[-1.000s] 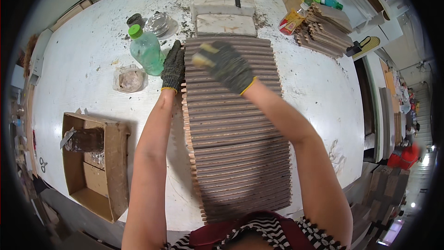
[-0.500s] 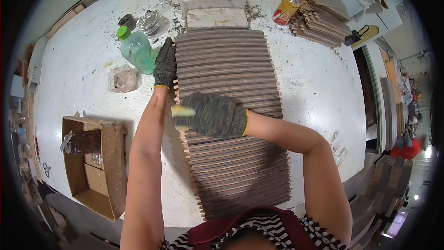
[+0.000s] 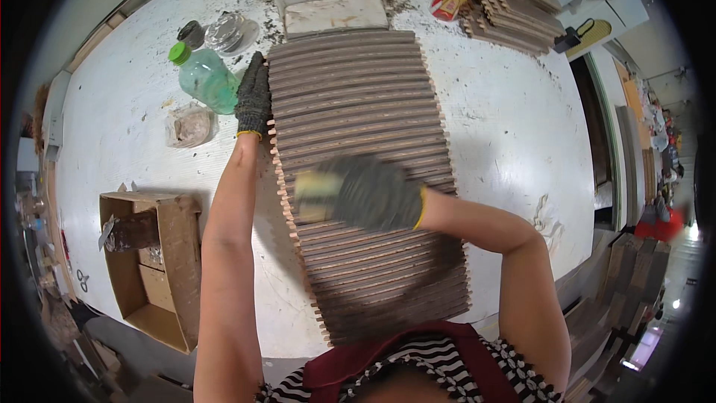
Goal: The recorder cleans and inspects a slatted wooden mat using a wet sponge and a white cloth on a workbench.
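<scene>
Many narrow brown wood strips lie side by side in a long row [image 3: 350, 86] with pale, toothed ends. My left hand [image 3: 253, 97], in a dark knitted glove with a yellow cuff, rests its stretched fingers along the row's far left edge. Over the middle of the strips is my right hand [image 3: 379, 192], gloved the same way and smeared by motion. Its fingers are closed around a pale yellow block-like piece [image 3: 316, 194], whose kind is too blurred to tell. The hand hides part of the strips.
Two white wrapped blocks [image 3: 335, 15] stand at the row's far end. Left of my left hand are a green bottle [image 3: 207, 80] and a small plastic-wrapped lump [image 3: 190, 125]. A cardboard box [image 3: 183, 276] sits near left. Stacked brown boards [image 3: 514, 11] lie far right.
My right hand has moved to the right across the strips with the yellow piece. My left hand stays along the left edge. The whole view has shifted slightly.
</scene>
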Available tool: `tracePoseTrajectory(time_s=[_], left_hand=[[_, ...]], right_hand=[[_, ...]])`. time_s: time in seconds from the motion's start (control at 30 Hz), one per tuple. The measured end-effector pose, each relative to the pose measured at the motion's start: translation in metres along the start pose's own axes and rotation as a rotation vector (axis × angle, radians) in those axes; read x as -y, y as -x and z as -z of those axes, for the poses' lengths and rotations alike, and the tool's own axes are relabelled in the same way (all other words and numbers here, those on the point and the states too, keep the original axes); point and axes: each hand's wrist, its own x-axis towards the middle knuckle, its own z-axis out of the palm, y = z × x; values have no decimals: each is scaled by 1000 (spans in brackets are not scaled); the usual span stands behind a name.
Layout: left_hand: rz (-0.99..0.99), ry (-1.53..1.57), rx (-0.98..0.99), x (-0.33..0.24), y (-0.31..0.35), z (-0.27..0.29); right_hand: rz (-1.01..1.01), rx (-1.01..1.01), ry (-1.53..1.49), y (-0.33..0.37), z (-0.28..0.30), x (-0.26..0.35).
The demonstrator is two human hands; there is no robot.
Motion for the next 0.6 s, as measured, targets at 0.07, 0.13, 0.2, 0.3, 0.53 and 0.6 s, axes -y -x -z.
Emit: tracePoseTrajectory(time_s=[0.07, 0.13, 0.2, 0.3, 0.53, 0.6], left_hand=[[21, 27, 11, -4, -1, -5], [48, -38, 34, -7, -3, -8], [32, -64, 45, -7, -3, -9], [-9, -116, 38, 20, -6, -2], [62, 5, 57, 6, -7, -3], [-31, -149, 52, 14, -6, 6]], right_hand=[[125, -316, 9, 5, -13, -11], [-142, -184, -46, 15, 14, -62], [224, -535, 825, 33, 55, -144], [-583, -634, 657, 73, 91, -170], [-22, -275, 118, 86, -17, -21], [-167, -117, 37, 78, 16, -22]])
